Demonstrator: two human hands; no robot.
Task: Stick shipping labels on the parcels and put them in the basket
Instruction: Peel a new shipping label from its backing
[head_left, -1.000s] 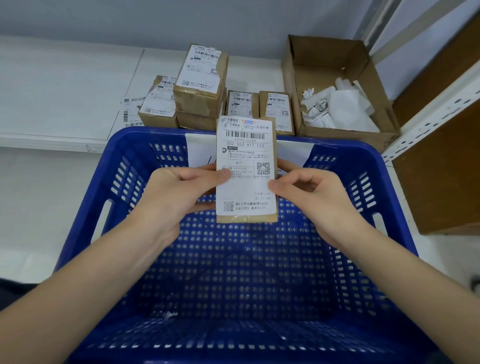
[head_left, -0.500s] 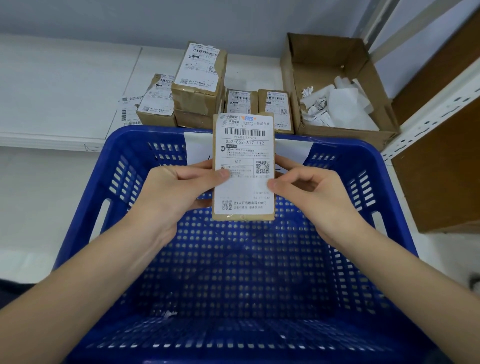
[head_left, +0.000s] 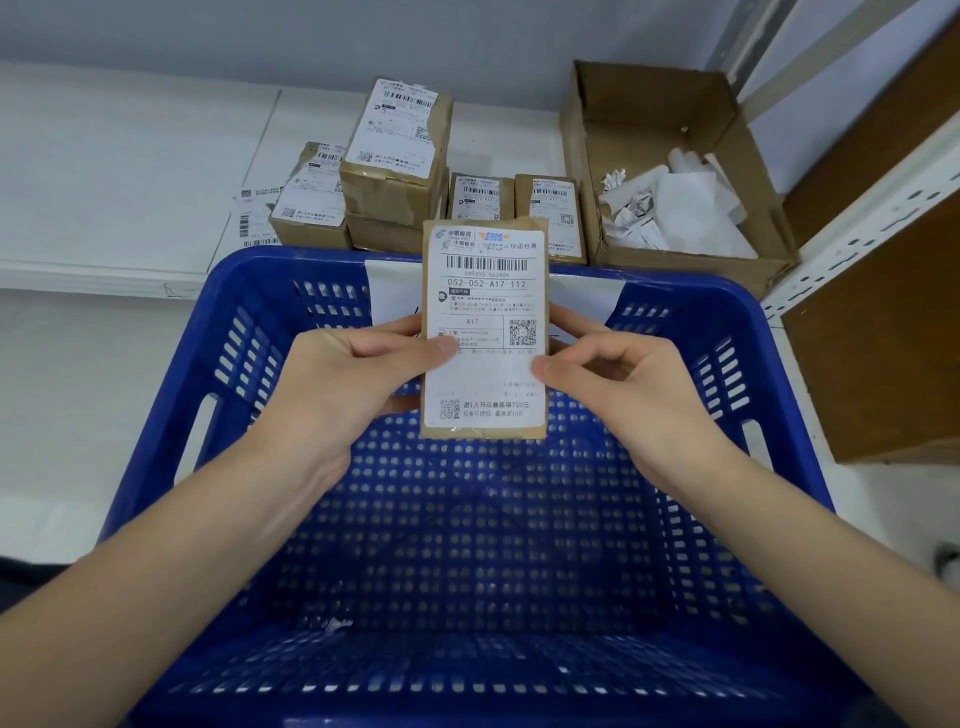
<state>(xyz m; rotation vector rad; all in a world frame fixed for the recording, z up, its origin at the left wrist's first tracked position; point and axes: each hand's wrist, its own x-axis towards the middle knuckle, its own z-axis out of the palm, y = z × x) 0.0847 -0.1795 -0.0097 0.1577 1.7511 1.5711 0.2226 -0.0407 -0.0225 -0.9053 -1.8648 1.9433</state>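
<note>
A white desk (head_left: 130, 171) runs along a pale wall, and on the right a white perforated shelf upright (head_left: 862, 218) frames brown wooden panels (head_left: 883, 338). The blue perforated basket (head_left: 691, 322) fills the lower view, with slotted walls, a dotted floor and a white paper tag at its far rim; only a small scrap lies on its floor. Behind its far right corner sits an open cardboard box (head_left: 644, 119) holding crumpled white backing paper (head_left: 675, 208). Behind the far rim stands a cluster of labelled brown parcels (head_left: 395, 150): 1 tall one set on another, 1 to its left, and 2 smaller ones to its right, just beside the cardboard box. Loose label sheets (head_left: 249, 223) lie flat on the desk left of the cluster.

The held parcel (head_left: 485, 431), a small brown box, is upright above the basket's far half, between the 2 hands and clear of the basket floor. A white shipping label (head_left: 488, 291) covers nearly its whole front face. The left hand (head_left: 332, 379) grips the parcel's left edge, thumb pressed on the label and fingers curled behind. The right hand (head_left: 623, 384) pinches the right edge, thumb tip on the label's margin, fingers bent behind the box.
</note>
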